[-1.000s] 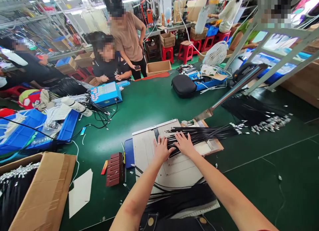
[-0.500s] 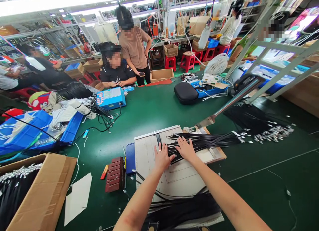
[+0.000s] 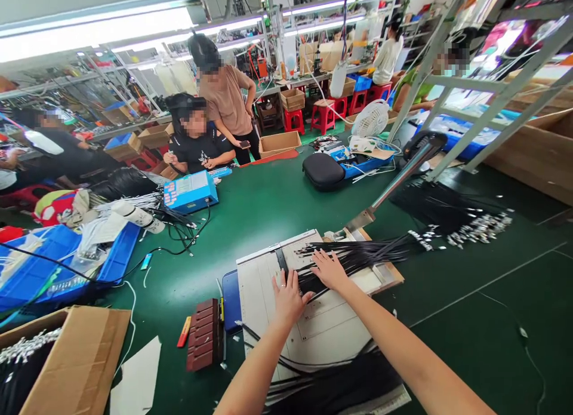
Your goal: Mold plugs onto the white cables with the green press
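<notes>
We're on a busy cable workshop floor, and dominating the view is a long green workbench [image 3: 277, 206]. Across it, a seated co-worker [image 3: 194, 143] in a black shirt sits beside a standing co-worker [image 3: 226, 101] in a tan T-shirt, with a blue box [image 3: 190, 192] on the bench in front of them. Over on the left there's a blue crate [image 3: 116, 263] loaded with cables and bags, and a brown cardboard box [image 3: 76, 367] in the corner holds more metal-tipped black cables. On the right, a big heap of black cables [image 3: 447, 207] spreads across the bench.

Front and center, it's a white cutting board [image 3: 264, 301] with its long metal blade arm [image 3: 398, 176] raised up and to the right. Next to the board sit a blue pad [image 3: 230, 301] and a dark red block [image 3: 203, 334]. A black cable bundle [image 3: 353, 261] lies right across the board, its metal-tipped ends fanning out past the right edge toward the heap. Loose cables [image 3: 335, 385] also trail along the near end of the board.

Now the hands: they're apart but close, both open and flat. The right hand [image 3: 329, 270] sits on top of the bundle, while the left hand [image 3: 289, 298] rests on the board, right up against the bundle's near end, just beside the dark blade slot [image 3: 281, 261].
</notes>
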{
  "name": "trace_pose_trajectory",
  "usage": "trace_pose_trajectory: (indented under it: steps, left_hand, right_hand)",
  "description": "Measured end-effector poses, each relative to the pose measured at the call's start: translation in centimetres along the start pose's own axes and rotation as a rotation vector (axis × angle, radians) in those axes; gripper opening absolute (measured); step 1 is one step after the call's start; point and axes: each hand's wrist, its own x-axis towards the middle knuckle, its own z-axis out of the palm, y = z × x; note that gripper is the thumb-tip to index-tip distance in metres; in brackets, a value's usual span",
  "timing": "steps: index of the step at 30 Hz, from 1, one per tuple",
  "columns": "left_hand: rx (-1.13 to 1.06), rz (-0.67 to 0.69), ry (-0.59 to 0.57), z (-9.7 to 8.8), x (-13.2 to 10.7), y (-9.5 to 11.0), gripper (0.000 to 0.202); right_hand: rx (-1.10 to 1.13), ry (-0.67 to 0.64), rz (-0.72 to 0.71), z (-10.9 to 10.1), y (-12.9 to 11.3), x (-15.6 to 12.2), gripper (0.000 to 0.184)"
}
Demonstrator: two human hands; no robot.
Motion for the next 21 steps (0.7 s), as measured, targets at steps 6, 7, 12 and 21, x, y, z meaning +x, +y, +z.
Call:
trace_pose_trajectory:
  steps: [6,7,12,21]
  left_hand:
    - [-0.019,-0.015,-0.002,0.4,-0.1,0.2,0.073]
    - [-0.020,-0.017,-0.002,0.6,-0.2,0.2,0.073]
    - [-0.017,0.001,0.014,1.5,-0.6,-0.3,0.076]
    - [-0.207,-0.089,-0.102,2.3,-0.2,-1.6,0.066]
  right_hand:
    - [0.003,-0.001,-0.005,0.5,0.0,-0.1,0.055]
    - [0.003,-0.001,-0.005,0.4,-0.1,0.0,0.055]
    - [0.025,-0.023,-0.061,0.3,-1.0,0.8,0.056]
    - [0.097,-0.038,-0.202,1.9,-5.1,2.1,0.054]
